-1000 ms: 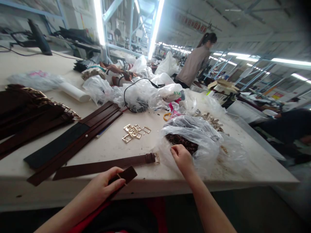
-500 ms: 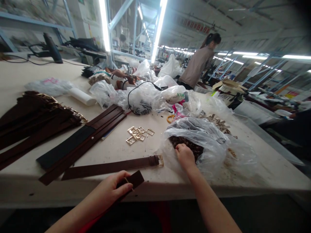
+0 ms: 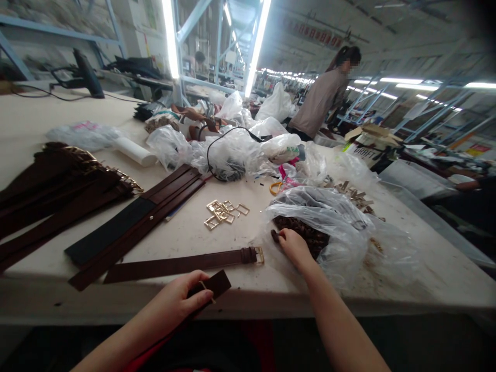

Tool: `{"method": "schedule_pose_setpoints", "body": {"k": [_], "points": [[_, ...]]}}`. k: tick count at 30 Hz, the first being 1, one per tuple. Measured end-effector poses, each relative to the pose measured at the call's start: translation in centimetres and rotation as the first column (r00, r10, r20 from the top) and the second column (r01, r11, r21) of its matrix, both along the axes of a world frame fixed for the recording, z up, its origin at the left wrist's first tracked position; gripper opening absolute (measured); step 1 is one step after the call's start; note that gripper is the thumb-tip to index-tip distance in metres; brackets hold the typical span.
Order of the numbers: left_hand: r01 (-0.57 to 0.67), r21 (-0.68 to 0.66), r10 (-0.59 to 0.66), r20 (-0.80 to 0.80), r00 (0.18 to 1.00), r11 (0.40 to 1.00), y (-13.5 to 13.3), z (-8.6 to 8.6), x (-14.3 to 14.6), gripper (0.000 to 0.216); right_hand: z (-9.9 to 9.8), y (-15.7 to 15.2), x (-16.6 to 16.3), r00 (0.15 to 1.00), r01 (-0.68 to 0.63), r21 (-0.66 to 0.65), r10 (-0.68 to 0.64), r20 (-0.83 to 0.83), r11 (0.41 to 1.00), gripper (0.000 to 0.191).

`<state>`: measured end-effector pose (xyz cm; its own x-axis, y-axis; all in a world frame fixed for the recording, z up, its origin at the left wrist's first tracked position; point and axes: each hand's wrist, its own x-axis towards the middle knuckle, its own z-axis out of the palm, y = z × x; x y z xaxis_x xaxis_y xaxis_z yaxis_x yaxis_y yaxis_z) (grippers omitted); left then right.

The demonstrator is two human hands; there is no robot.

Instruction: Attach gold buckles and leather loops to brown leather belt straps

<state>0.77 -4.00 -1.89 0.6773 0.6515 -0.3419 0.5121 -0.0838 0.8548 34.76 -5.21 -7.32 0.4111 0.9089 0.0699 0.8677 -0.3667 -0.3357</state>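
Observation:
My left hand (image 3: 194, 293) is closed on the end of a dark brown belt strap (image 3: 219, 283), with a thin gold bar, seemingly part of a buckle, across it at the thumb. My right hand (image 3: 295, 247) pinches a small dark brown leather loop (image 3: 275, 236) at the mouth of a clear plastic bag (image 3: 344, 217). Inside the bag lie many similar brown pieces (image 3: 306, 233). Between and beyond my hands, a belt with a gold buckle (image 3: 259, 255) lies flat. Loose gold buckles (image 3: 220, 214) are piled past it.
Brown straps (image 3: 170, 199) lie left of the buckles, with a heap of buckled belts (image 3: 73, 181) farther left. Plastic bags (image 3: 232, 150), a white roll (image 3: 135, 151) and orange-handled scissors (image 3: 276, 188) are at the back. A person (image 3: 321, 103) stands beyond the table.
My right hand has drawn back slightly from the bag's contents, and a small brown loop now shows at its fingertips. My left hand keeps its hold on the strap.

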Motion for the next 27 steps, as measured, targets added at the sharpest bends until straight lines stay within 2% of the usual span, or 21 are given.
{"method": "schedule_pose_setpoints", "body": {"k": [5,9,11,13,15,16,17,18,20,23,25,27], "points": [[-0.002,-0.024,0.002,0.015,1.0,1.0,0.0,-0.2,-0.4,0.027,-0.3,0.0,0.6,0.996,0.049,0.048,-0.045,-0.078,0.998,0.013],[-0.009,-0.047,0.011,0.04,0.999,0.999,0.2,-0.6,-0.3,0.028,1.3,-1.0,0.1,0.991,0.096,0.166,-0.079,-0.107,0.981,0.018],[-0.028,-0.055,0.031,0.062,0.998,0.998,0.4,-0.3,0.0,0.028,2.4,-1.4,-1.6,0.98,0.059,0.23,-0.012,-0.2,0.971,0.018],[-0.079,-0.031,0.082,0.081,0.993,0.996,0.5,0.2,0.4,0.03,3.2,-1.9,-4.5,0.888,0.004,0.299,0.134,-0.439,0.954,0.018],[-0.133,0.01,0.131,0.095,0.987,0.991,0.5,0.8,0.8,0.031,3.7,-2.3,-8.2,0.668,-0.038,0.338,0.275,-0.691,0.94,0.018],[-0.148,0.024,0.145,0.103,0.984,0.989,0.5,1.0,0.9,0.031,3.8,-2.6,-10.0,0.563,-0.058,0.342,0.314,-0.765,0.938,0.018],[-0.158,0.032,0.153,0.111,0.982,0.987,0.4,1.2,1.0,0.03,3.9,-2.8,-11.7,0.496,-0.082,0.341,0.336,-0.801,0.936,0.017],[-0.164,0.036,0.159,0.116,0.98,0.986,0.4,1.3,1.1,0.028,3.8,-3.0,-13.1,0.464,-0.101,0.346,0.352,-0.813,0.933,0.017],[-0.178,0.033,0.174,0.111,0.979,0.983,0.3,1.3,1.0,0.027,3.7,-3.1,-15.2,0.464,-0.11,0.357,0.365,-0.807,0.928,0.017],[-0.197,0.074,0.19,0.089,0.978,0.978,0.0,1.1,0.7,0.026,3.2,-2.9,-16.4,0.462,-0.096,0.325,0.331,-0.823,0.941,0.022],[-0.197,0.119,0.189,0.078,0.979,0.973,-0.1,0.9,0.6,0.025,2.9,-2.8,-16.7,0.392,-0.061,0.294,0.294,-0.872,0.954,0.027],[-0.206,0.165,0.196,0.072,0.978,0.965,-0.2,0.7,0.8,0.024,2.7,-2.9,-16.9,0.304,0.032,0.278,0.256,-0.918,0.96,0.032]]}}
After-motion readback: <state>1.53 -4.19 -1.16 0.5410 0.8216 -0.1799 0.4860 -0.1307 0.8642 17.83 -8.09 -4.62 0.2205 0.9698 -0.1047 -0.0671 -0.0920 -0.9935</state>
